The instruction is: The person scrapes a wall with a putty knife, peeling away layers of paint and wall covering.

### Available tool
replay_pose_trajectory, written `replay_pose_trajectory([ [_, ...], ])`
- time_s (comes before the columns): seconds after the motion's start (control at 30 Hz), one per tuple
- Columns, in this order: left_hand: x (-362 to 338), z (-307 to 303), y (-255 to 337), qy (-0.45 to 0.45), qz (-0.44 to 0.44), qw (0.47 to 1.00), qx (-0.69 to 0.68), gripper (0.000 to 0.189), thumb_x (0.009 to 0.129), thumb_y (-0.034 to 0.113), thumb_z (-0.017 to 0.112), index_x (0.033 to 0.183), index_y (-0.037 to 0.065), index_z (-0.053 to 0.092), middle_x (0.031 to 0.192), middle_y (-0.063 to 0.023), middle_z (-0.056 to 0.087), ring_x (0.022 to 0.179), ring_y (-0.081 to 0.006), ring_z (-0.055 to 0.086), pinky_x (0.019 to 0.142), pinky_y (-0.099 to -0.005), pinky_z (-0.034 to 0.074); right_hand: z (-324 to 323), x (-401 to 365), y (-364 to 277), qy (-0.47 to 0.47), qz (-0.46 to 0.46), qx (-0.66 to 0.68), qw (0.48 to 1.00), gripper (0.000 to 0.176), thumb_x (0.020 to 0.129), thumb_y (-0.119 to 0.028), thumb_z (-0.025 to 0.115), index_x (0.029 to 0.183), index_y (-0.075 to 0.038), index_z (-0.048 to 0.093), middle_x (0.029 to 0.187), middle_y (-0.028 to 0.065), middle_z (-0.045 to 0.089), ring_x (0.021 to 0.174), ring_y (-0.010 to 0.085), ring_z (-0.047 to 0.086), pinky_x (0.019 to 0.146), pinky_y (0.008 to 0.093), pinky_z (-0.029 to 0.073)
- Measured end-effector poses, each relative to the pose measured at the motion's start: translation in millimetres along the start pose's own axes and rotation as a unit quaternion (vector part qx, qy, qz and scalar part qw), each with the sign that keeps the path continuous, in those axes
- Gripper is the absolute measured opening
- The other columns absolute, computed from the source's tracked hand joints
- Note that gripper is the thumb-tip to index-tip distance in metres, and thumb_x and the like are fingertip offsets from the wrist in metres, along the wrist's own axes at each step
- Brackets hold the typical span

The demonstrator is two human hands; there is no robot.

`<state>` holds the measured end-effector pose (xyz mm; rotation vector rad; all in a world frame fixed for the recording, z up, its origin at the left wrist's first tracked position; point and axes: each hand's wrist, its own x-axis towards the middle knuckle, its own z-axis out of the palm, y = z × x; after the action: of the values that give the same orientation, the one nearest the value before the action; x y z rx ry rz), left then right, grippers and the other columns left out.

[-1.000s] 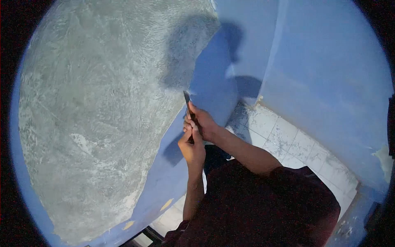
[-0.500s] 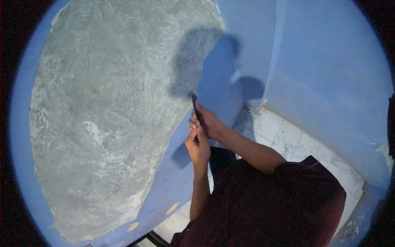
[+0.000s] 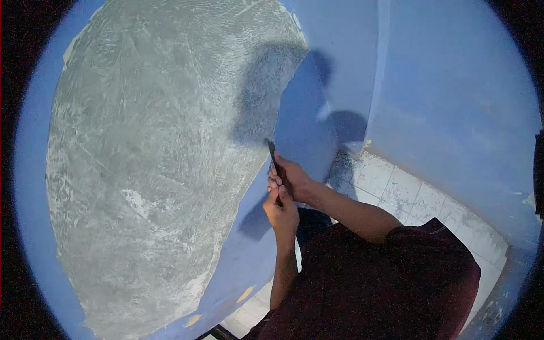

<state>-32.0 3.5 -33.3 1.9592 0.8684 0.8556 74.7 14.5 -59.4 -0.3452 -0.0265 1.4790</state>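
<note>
A dark, slim scraper-like tool [image 3: 275, 160] points up and left, its tip at the edge of a grey patch [image 3: 147, 141] where the blue paint is off the wall. My right hand [image 3: 294, 181] is wrapped round the tool's shaft. Just below, my left hand [image 3: 283, 215] closes on the lower end of the same tool, thumb up along it. The fingers of both hands meet around the handle and hide part of it. A dark shadow [image 3: 260, 90] falls across the patch above the tip.
Blue painted wall [image 3: 306, 107] borders the patch, and a second blue wall [image 3: 453, 102] meets it at a corner on the right. White floor tiles [image 3: 419, 198] with speckled debris lie below. Small yellowish bare spots [image 3: 245, 294] mark the lower wall.
The whole view has shifted a little, so wall patch, hands and tool appear slightly lower and farther right. Both hands keep the same grip on the tool.
</note>
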Motion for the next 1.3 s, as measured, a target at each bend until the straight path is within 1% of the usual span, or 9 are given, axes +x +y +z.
replay_pose_trajectory([
  [0.17, -3.8, 1.9, 13.6, 0.021, -0.039, 0.999, -0.032, 0.025, 0.098, 0.013, 0.047, 0.087, -0.008, 0.056, 0.076, -0.0083, 0.057, 0.073, -0.0119, 0.048, 0.067, -0.0304, 0.044, 10.9, -8.7, -2.2, 0.013, 0.016, 0.022, 1.000, 0.051, 0.099, -0.049, 0.039, 0.067, -0.009, 0.046, 0.053, 0.0026, 0.039, 0.055, 0.0193, 0.046, 0.069, 0.0374, 0.045],
  [0.33, 10.2, 6.6, 7.2, 0.043, 0.087, 0.995, -0.008, 0.025, 0.097, 0.013, 0.047, 0.092, -0.009, 0.057, 0.078, -0.0101, 0.059, 0.079, -0.0140, 0.051, 0.075, -0.0306, 0.045, 10.1, -2.4, -5.6, 0.035, 0.021, 0.031, 0.999, 0.052, 0.099, -0.048, 0.038, 0.067, -0.009, 0.046, 0.053, 0.0027, 0.039, 0.055, 0.0194, 0.046, 0.068, 0.0371, 0.045],
  [0.43, 0.0, -2.6, 13.2, 0.001, -0.038, 0.999, -0.007, 0.025, 0.097, 0.012, 0.046, 0.096, -0.010, 0.058, 0.086, -0.0118, 0.063, 0.083, -0.0147, 0.054, 0.078, -0.0306, 0.046, 10.3, -6.4, -0.4, 0.037, 0.003, -0.004, 0.999, 0.052, 0.099, -0.048, 0.037, 0.067, -0.009, 0.046, 0.052, 0.0027, 0.039, 0.054, 0.0197, 0.045, 0.066, 0.0374, 0.045],
  [0.67, 15.9, 13.2, -2.2, -0.007, 0.003, 0.998, -0.056, 0.028, 0.098, 0.012, 0.047, 0.108, -0.011, 0.058, 0.095, -0.0138, 0.066, 0.089, -0.0143, 0.057, 0.080, -0.0296, 0.047, -2.8, 6.3, -14.8, 0.050, -0.039, -0.027, 0.998, 0.053, 0.099, -0.049, 0.037, 0.064, -0.009, 0.045, 0.053, 0.0034, 0.040, 0.055, 0.0200, 0.047, 0.064, 0.0370, 0.045],
  [0.73, 17.3, 16.9, 14.3, -0.003, -0.025, 0.998, -0.052, 0.022, 0.096, 0.010, 0.048, 0.096, -0.011, 0.055, 0.082, -0.0122, 0.061, 0.078, -0.0151, 0.053, 0.076, -0.0290, 0.046, -4.5, 6.2, -21.3, 0.044, -0.047, -0.025, 0.998, 0.054, 0.098, -0.050, 0.038, 0.064, -0.009, 0.044, 0.053, 0.0035, 0.041, 0.055, 0.0204, 0.048, 0.064, 0.0372, 0.045],
  [0.97, 2.4, 1.6, 0.5, 0.004, -0.021, 0.999, -0.032, 0.022, 0.097, 0.009, 0.049, 0.098, -0.011, 0.058, 0.086, -0.0091, 0.062, 0.078, -0.0115, 0.053, 0.069, -0.0275, 0.046, 4.6, 1.7, -5.2, 0.058, 0.008, -0.013, 0.998, 0.051, 0.098, -0.048, 0.039, 0.067, -0.009, 0.046, 0.053, 0.0037, 0.040, 0.053, 0.0205, 0.048, 0.064, 0.0389, 0.047],
  [1.03, 4.4, 13.3, 4.6, 0.052, 0.053, 0.997, -0.012, 0.023, 0.097, 0.009, 0.049, 0.091, -0.012, 0.057, 0.083, -0.0086, 0.061, 0.075, -0.0114, 0.052, 0.067, -0.0268, 0.045, -2.4, 3.7, -8.4, 0.060, 0.000, -0.051, 0.997, 0.050, 0.098, -0.048, 0.040, 0.068, -0.009, 0.046, 0.053, 0.0038, 0.040, 0.054, 0.0204, 0.048, 0.064, 0.0387, 0.047],
  [1.13, -2.1, 2.5, 13.5, -0.002, -0.058, 0.998, -0.019, 0.023, 0.096, 0.009, 0.050, 0.096, -0.013, 0.057, 0.085, -0.0105, 0.062, 0.080, -0.0119, 0.053, 0.071, -0.0268, 0.046, -0.6, -1.9, -5.5, -0.010, 0.006, 0.015, 1.000, 0.050, 0.099, -0.047, 0.039, 0.069, -0.008, 0.047, 0.052, 0.0038, 0.040, 0.054, 0.0206, 0.048, 0.064, 0.0387, 0.047],
  [1.3, 5.2, 8.8, 19.9, 0.021, -0.037, 0.998, -0.043, 0.025, 0.096, 0.009, 0.050, 0.106, -0.012, 0.058, 0.087, -0.0138, 0.064, 0.086, -0.0105, 0.054, 0.075, -0.0272, 0.046, 2.8, -0.1, -14.1, 0.003, -0.005, -0.002, 1.000, 0.050, 0.100, -0.046, 0.036, 0.068, -0.009, 0.047, 0.051, 0.0032, 0.038, 0.053, 0.0200, 0.045, 0.065, 0.0384, 0.047],
])
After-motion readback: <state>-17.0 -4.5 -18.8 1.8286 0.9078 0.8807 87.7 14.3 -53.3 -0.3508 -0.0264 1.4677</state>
